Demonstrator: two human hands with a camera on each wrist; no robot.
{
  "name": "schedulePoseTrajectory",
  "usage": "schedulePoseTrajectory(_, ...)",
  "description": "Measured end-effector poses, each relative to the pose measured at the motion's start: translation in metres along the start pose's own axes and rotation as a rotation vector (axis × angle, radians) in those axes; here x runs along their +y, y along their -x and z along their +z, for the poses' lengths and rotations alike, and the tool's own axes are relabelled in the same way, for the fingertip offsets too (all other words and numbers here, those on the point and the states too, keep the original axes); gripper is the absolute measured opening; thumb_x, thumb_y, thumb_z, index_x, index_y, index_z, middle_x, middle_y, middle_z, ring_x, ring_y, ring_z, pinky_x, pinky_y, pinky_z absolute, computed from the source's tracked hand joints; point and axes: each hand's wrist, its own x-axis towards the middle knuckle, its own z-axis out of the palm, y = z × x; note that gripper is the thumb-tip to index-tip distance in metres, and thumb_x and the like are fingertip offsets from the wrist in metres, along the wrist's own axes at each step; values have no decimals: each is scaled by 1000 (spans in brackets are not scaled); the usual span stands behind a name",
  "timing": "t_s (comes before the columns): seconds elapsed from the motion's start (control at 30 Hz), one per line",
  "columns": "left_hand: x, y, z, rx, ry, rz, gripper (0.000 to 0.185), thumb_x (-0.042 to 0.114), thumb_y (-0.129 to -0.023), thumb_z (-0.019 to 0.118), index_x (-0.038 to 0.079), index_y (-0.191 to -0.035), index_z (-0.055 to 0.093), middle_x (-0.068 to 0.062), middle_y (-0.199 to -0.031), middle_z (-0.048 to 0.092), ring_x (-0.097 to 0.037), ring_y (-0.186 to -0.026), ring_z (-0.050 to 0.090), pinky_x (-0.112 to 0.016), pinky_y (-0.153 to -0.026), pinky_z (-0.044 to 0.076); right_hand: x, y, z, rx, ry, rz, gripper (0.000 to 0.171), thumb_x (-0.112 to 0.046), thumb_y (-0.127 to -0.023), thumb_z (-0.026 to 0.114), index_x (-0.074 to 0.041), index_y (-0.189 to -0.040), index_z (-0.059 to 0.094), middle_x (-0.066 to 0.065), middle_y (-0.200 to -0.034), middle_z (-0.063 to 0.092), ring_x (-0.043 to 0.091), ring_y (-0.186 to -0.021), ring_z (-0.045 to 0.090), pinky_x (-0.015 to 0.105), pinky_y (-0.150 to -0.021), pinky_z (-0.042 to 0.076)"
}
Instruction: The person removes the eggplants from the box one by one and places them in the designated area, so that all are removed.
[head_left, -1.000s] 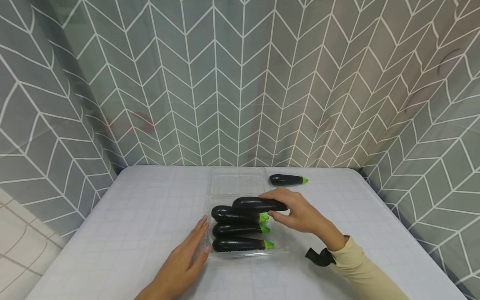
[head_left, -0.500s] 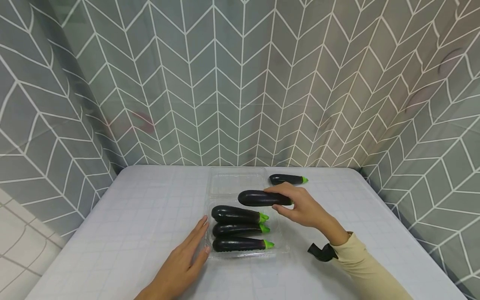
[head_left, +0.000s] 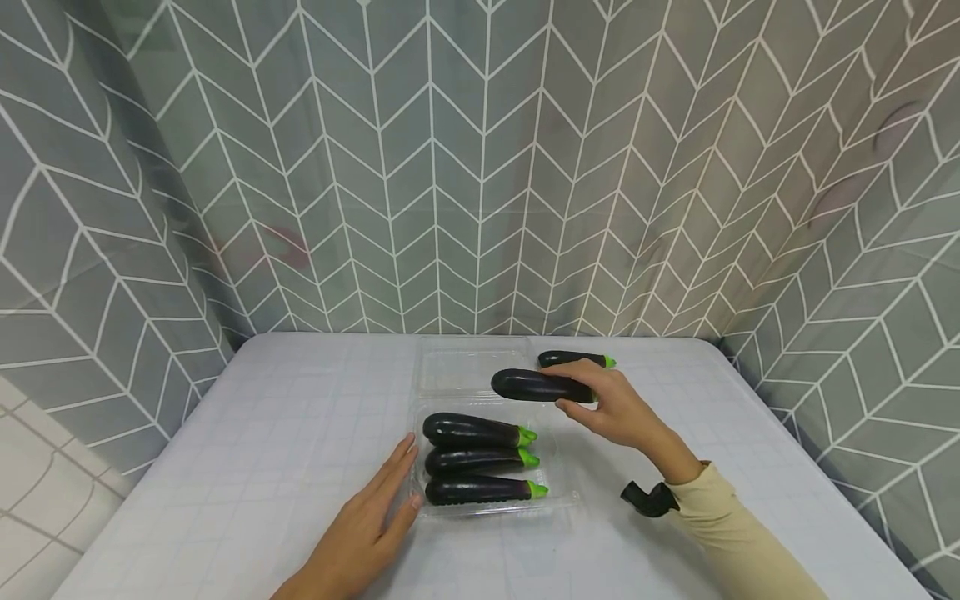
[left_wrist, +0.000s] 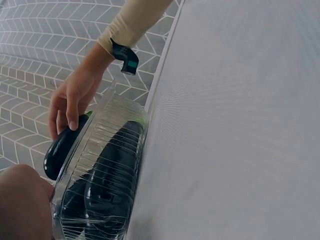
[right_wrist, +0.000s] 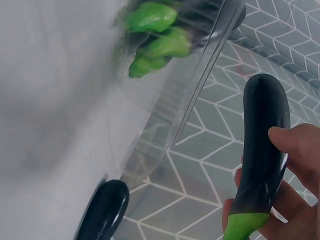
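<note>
Grip of the right hand (head_left: 607,408) is clamping on one eggplant (head_left: 528,385), the thumb (right_wrist: 285,142) pressing one side while the fingers (right_wrist: 290,202) are curling round the other, towards the green stem (right_wrist: 245,225). Its skin is shining, so it is probably behaving as smooth and slippery. The body is keeping its full, rounded shape between thumb and fingers, suggesting something stiff rather than soft; weight is not showing. With the blunt end reaching out free, the fat part is probably pulling downward, so a hold nearer the middle is looking steadier than one at the stem, which is seeming the weaker place to take hold.

The eggplant is hanging in the air near the back of the box (left_wrist: 107,110), its blunt end pointing left. Below it, three eggplants (head_left: 476,460) are lying side by side in the box, stems to the right. Thin, clear walls are making the box look light and easily bent or shifted. The left hand (head_left: 367,517) is holding nothing: its fingers are stretching out at the box's left wall, seeming to touch it.

Farther out, the lid (head_left: 474,367) is lying open, and another eggplant (head_left: 558,357) is resting on the desk (head_left: 240,483).
</note>
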Motion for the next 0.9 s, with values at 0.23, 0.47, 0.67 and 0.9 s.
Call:
schedulePoseTrajectory(0.23,-1,0,0,-5,5,-9,61,28,-107,61,6,-160,40,2,-169,26,-18,-149,33,-47,-112,40,9,4,-3,29,23,40,50,-1,-87,82,-11,-134,67,7,-125,69,21,-100,65,43,-79,55)
schedulePoseTrajectory(0.47,0,0,0,-8,8,-20,61,29,-108,60,6,-160,40,-1,-169,28,-18,-149,33,-47,-112,39,14,5,-8,33,36,80,49,0,-87,81,-11,-133,68,9,-125,70,22,-104,67,45,-80,58)
schedulePoseTrajectory(0.67,-1,0,1,-4,-1,-21,61,29,-107,61,7,-160,41,0,-169,29,-17,-149,33,-44,-113,38,20,5,-11,38,42,101,49,1,-87,81,-12,-133,69,8,-126,70,23,-107,67,44,-82,56)
schedulePoseTrajectory(0.9,-2,1,0,7,-4,-3,60,28,-108,60,7,-160,40,6,-170,25,-16,-149,34,-27,-116,27,30,6,-14,40,48,132,49,3,-86,82,-9,-131,70,10,-126,71,26,-108,68,47,-83,57)
